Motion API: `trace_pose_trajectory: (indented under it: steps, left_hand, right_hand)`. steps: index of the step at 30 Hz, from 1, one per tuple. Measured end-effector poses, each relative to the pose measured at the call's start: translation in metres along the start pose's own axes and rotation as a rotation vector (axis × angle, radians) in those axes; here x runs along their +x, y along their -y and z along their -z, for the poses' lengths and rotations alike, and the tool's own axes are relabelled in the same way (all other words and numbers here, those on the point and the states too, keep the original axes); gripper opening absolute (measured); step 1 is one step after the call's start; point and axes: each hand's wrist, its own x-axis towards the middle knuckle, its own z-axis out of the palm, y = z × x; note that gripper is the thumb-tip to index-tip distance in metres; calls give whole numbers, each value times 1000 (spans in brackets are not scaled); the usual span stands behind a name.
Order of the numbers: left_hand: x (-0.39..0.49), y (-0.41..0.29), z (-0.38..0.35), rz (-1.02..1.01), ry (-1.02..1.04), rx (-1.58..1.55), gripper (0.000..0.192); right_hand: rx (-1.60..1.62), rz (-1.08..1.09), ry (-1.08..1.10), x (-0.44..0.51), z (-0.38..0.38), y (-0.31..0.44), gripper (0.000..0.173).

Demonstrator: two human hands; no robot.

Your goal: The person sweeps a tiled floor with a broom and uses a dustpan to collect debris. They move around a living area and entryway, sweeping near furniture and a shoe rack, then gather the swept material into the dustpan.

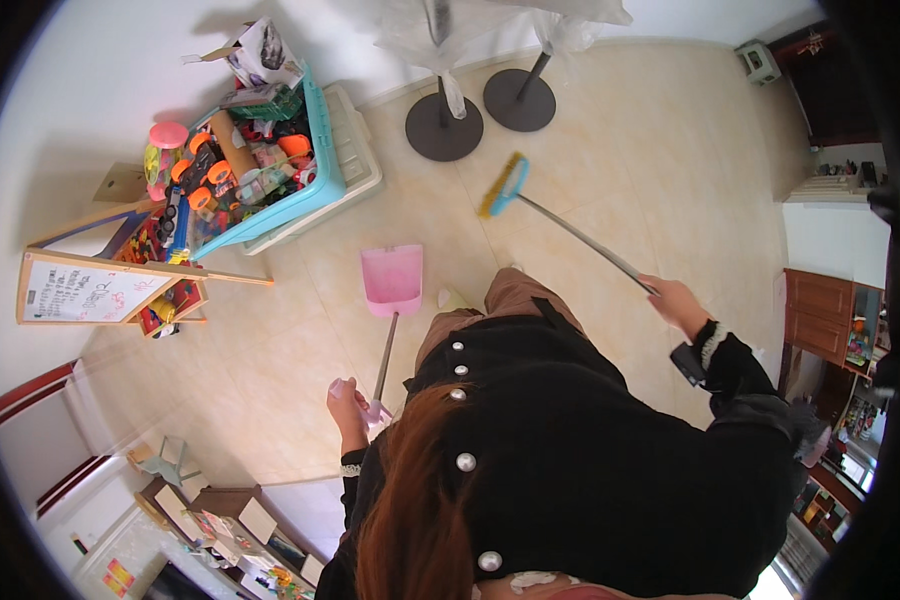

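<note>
My right hand (675,304) grips the metal handle of a broom (581,238). The broom's blue head with yellow bristles (504,185) lies near the floor ahead of me, slightly blurred. In my left hand (347,409) is the pink grip of a long-handled dustpan. Its pink pan (392,277) is on the tiled floor (600,150) to the left of the broom head, apart from it. The open side of the pan faces away from me. At this scale I cannot make out any dirt in the pan or by the bristles.
A blue bin (330,150) heaped with toys stands by the wall at left, beside a wooden easel whiteboard (82,292) bearing writing. Two round black stand bases (444,127) rest beyond the broom, their poles partly wrapped in plastic. Wooden cabinets (817,307) line the right side.
</note>
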Motion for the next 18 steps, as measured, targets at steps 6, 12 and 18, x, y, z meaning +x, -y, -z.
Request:
trace_pose_trajectory:
  steps: [6,12,18]
  left_hand:
    - [-5,2,15,-15,-59,-2,17]
    - [-38,15,-5,-20,-144,-78,17]
    - [-70,21,-65,192,-487,-336,21]
  right_hand:
    - [166,280,-82,131,-20,110,40]
    - [173,413,-108,329,-29,198,31]
    - [-579,1039,108,527,-51,296,10]
